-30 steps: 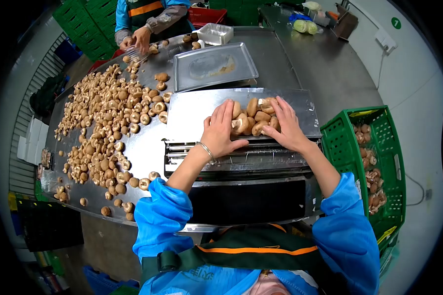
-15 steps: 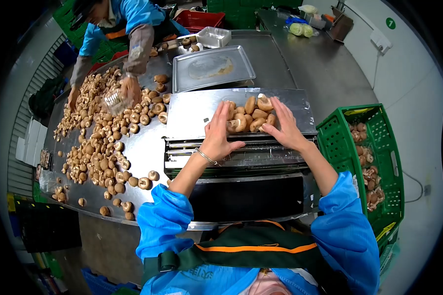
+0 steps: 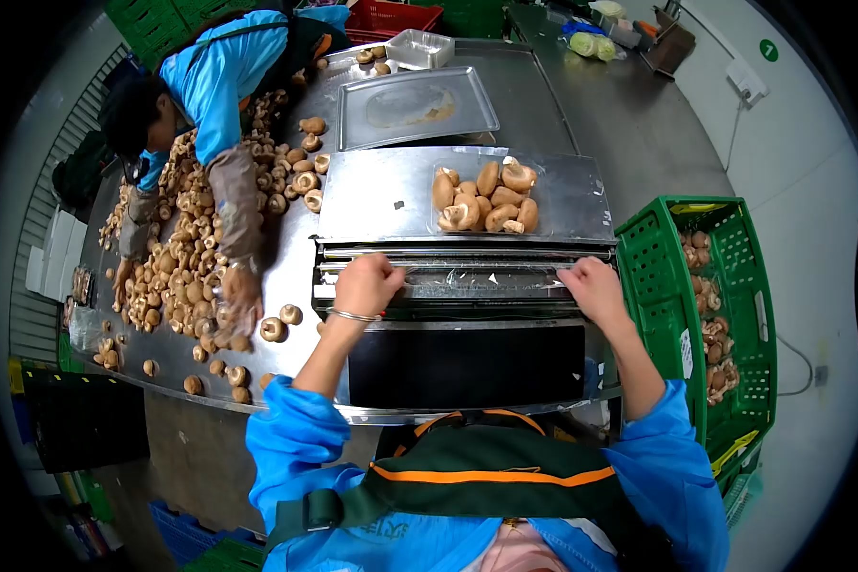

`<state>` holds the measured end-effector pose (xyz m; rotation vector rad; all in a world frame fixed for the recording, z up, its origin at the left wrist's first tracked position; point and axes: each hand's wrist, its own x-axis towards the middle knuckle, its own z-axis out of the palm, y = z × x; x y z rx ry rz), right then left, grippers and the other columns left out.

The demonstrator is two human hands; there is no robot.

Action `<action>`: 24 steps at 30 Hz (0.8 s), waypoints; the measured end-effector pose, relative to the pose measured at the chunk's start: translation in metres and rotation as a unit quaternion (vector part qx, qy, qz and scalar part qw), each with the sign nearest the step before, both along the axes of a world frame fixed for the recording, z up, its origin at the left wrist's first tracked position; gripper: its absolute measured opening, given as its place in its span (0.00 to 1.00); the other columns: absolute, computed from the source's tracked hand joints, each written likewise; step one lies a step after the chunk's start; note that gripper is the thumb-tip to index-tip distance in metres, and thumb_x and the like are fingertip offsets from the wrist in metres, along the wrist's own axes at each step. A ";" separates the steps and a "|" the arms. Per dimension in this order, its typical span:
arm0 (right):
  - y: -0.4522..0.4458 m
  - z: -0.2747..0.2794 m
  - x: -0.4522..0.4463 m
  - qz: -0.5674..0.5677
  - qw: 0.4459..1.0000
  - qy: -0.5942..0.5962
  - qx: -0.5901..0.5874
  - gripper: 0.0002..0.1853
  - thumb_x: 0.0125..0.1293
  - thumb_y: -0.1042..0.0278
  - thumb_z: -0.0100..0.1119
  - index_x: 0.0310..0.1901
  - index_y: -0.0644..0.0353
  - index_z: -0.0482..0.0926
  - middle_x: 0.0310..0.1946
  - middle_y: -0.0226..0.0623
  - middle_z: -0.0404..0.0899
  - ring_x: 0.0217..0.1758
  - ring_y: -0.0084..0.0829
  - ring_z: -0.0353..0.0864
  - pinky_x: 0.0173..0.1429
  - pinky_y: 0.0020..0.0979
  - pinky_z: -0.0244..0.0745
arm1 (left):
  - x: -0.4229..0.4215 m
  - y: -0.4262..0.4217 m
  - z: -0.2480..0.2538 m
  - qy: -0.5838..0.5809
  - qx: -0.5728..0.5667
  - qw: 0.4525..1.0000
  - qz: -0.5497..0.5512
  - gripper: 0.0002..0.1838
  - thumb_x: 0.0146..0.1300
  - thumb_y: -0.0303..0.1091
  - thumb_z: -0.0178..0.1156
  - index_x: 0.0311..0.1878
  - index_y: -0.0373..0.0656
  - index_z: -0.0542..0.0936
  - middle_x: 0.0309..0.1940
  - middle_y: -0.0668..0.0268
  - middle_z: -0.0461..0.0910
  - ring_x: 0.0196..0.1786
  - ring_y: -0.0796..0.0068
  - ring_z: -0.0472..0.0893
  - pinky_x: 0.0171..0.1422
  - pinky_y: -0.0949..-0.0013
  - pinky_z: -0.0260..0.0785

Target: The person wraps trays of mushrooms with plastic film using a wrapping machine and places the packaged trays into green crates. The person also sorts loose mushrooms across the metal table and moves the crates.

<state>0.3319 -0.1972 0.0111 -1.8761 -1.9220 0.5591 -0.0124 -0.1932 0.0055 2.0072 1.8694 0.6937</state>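
A clear tray of brown mushrooms (image 3: 486,198) rests on the metal plate (image 3: 372,195) of the wrapping machine. Nearer to me, my left hand (image 3: 368,284) is closed at the left end of the machine's rollers, pinching the edge of a clear film (image 3: 477,282). At the right end my right hand (image 3: 593,288) pinches the same film between thumb and fingers. The film lies stretched between both hands, over the rollers. In front of it is the machine's black pad (image 3: 467,366).
Loose mushrooms (image 3: 176,276) cover the table's left side, where a co-worker (image 3: 219,95) leans in with both arms. An empty metal tray (image 3: 415,107) lies behind the machine. At the right stands a green crate (image 3: 653,276) with packed mushrooms.
Both my hands have left the sides of the mushroom tray and come nearer to me, closing on the film. The co-worker has leaned further over the mushroom pile, arms reaching toward the front.
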 end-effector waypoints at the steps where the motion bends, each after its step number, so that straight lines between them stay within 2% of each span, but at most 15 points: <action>1: -0.008 0.016 0.005 -0.015 0.992 0.101 -0.067 0.16 0.54 0.56 0.61 0.19 0.61 0.75 0.19 0.31 0.69 0.21 0.26 0.68 0.29 0.31 0.63 | -0.011 -0.005 0.004 -0.125 -0.022 0.992 -0.011 0.13 0.52 0.39 0.60 0.20 0.39 0.76 0.13 0.62 0.73 0.15 0.71 0.71 0.19 0.68 0.61; 3: -0.042 0.034 0.023 -0.050 0.888 0.411 -0.198 0.15 0.61 0.63 0.55 0.18 0.57 0.68 0.16 0.24 0.63 0.14 0.18 0.60 0.17 0.21 0.56 | -0.036 -0.029 0.034 -0.417 -0.333 0.843 0.066 0.13 0.55 0.36 0.57 0.17 0.42 0.72 0.10 0.68 0.69 0.14 0.77 0.69 0.17 0.73 0.58; 5: -0.078 0.050 0.035 -0.113 0.695 0.631 -0.326 0.16 0.64 0.66 0.49 0.18 0.54 0.63 0.15 0.22 0.61 0.13 0.17 0.58 0.14 0.16 0.51 | -0.057 -0.073 0.034 -0.646 -0.382 0.661 -0.007 0.11 0.58 0.35 0.53 0.20 0.43 0.70 0.10 0.69 0.66 0.13 0.79 0.67 0.16 0.76 0.57; 7: -0.094 0.052 0.052 -0.023 0.451 0.800 -0.395 0.16 0.65 0.67 0.46 0.18 0.54 0.61 0.15 0.26 0.61 0.12 0.18 0.57 0.13 0.17 0.49 | -0.059 -0.111 0.025 -0.822 -0.420 0.382 -0.034 0.12 0.61 0.39 0.48 0.24 0.45 0.70 0.12 0.66 0.68 0.12 0.77 0.65 0.18 0.72 0.60; 8: -0.095 0.057 0.058 0.063 0.297 0.855 -0.421 0.15 0.64 0.68 0.45 0.18 0.55 0.61 0.15 0.28 0.61 0.12 0.20 0.57 0.12 0.19 0.49 | -0.049 -0.101 0.043 -0.816 -0.342 0.448 -0.131 0.14 0.62 0.42 0.47 0.24 0.45 0.70 0.15 0.66 0.70 0.16 0.75 0.68 0.22 0.67 0.62; 9: -0.087 0.069 0.057 0.096 0.309 0.880 -0.347 0.11 0.63 0.69 0.46 0.22 0.58 0.64 0.18 0.31 0.65 0.17 0.23 0.61 0.23 0.24 0.53 | -0.030 -0.085 0.078 -0.793 -0.261 0.502 -0.224 0.17 0.63 0.45 0.45 0.24 0.45 0.70 0.19 0.65 0.72 0.19 0.73 0.70 0.27 0.63 0.65; 11: -0.020 0.113 0.049 0.168 0.337 0.906 -0.195 0.06 0.62 0.72 0.46 0.30 0.64 0.70 0.24 0.37 0.72 0.27 0.29 0.70 0.46 0.34 0.61 | -0.019 -0.034 0.104 -0.816 -0.120 0.482 -0.297 0.21 0.65 0.46 0.39 0.23 0.44 0.73 0.35 0.62 0.75 0.43 0.65 0.68 0.49 0.57 0.60; 13: 0.062 0.149 0.023 0.167 0.404 0.897 -0.066 0.08 0.61 0.72 0.47 0.32 0.69 0.73 0.36 0.43 0.73 0.39 0.33 0.70 0.56 0.37 0.60 | 0.003 0.043 0.142 -0.864 0.011 0.484 -0.138 0.24 0.66 0.41 0.36 0.29 0.38 0.79 0.54 0.56 0.72 0.64 0.57 0.64 0.71 0.58 0.46; 14: 0.103 0.155 0.004 0.137 0.462 0.876 -0.002 0.10 0.61 0.72 0.47 0.32 0.71 0.74 0.41 0.47 0.73 0.45 0.35 0.71 0.61 0.38 0.59 | 0.009 0.089 0.137 -0.779 0.066 0.598 -0.176 0.22 0.66 0.40 0.39 0.36 0.34 0.80 0.54 0.52 0.72 0.61 0.58 0.67 0.70 0.60 0.49; 16: 0.188 0.101 -0.008 0.127 0.636 0.757 0.076 0.12 0.61 0.70 0.48 0.34 0.72 0.76 0.47 0.47 0.74 0.54 0.37 0.72 0.63 0.35 0.62 | 0.024 0.171 0.073 -0.566 0.170 0.783 -0.195 0.19 0.66 0.37 0.42 0.41 0.33 0.79 0.49 0.52 0.75 0.58 0.66 0.71 0.66 0.66 0.57; 17: 0.198 0.072 -0.025 0.072 0.895 0.392 0.200 0.11 0.61 0.68 0.47 0.34 0.65 0.79 0.46 0.45 0.76 0.52 0.35 0.74 0.59 0.29 0.64 | 0.034 0.172 0.064 -0.389 0.130 0.900 -0.145 0.20 0.67 0.40 0.40 0.41 0.34 0.78 0.50 0.57 0.76 0.58 0.69 0.71 0.65 0.67 0.57; 18: 0.210 0.044 -0.033 0.062 0.955 0.260 0.130 0.12 0.61 0.65 0.48 0.34 0.60 0.81 0.47 0.44 0.76 0.54 0.34 0.73 0.61 0.27 0.62 | 0.042 0.185 0.041 -0.382 -0.045 0.916 -0.118 0.22 0.67 0.43 0.39 0.43 0.35 0.78 0.52 0.59 0.75 0.61 0.69 0.68 0.65 0.68 0.56; 19: 0.218 0.017 -0.033 0.209 0.971 -0.032 0.109 0.15 0.62 0.61 0.46 0.35 0.60 0.81 0.51 0.44 0.74 0.57 0.36 0.71 0.64 0.27 0.57 | 0.044 0.193 0.010 -0.234 -0.043 0.959 -0.151 0.23 0.66 0.45 0.38 0.44 0.36 0.78 0.52 0.57 0.74 0.64 0.66 0.64 0.66 0.69 0.54; 21: 0.207 -0.010 -0.040 0.148 0.976 0.149 -0.057 0.17 0.63 0.57 0.46 0.41 0.62 0.79 0.53 0.43 0.73 0.54 0.33 0.74 0.58 0.27 0.66 | 0.043 0.190 -0.018 -0.289 -0.090 0.926 -0.227 0.22 0.66 0.42 0.39 0.42 0.38 0.80 0.55 0.57 0.72 0.64 0.66 0.63 0.64 0.69 0.55; 24: 0.175 0.013 -0.031 0.190 0.945 0.233 -0.133 0.21 0.63 0.53 0.46 0.51 0.58 0.74 0.51 0.39 0.74 0.48 0.28 0.76 0.43 0.28 0.75 | 0.032 0.170 0.005 -0.348 -0.267 0.865 -0.243 0.21 0.66 0.45 0.42 0.51 0.39 0.73 0.48 0.59 0.74 0.61 0.67 0.65 0.58 0.68 0.61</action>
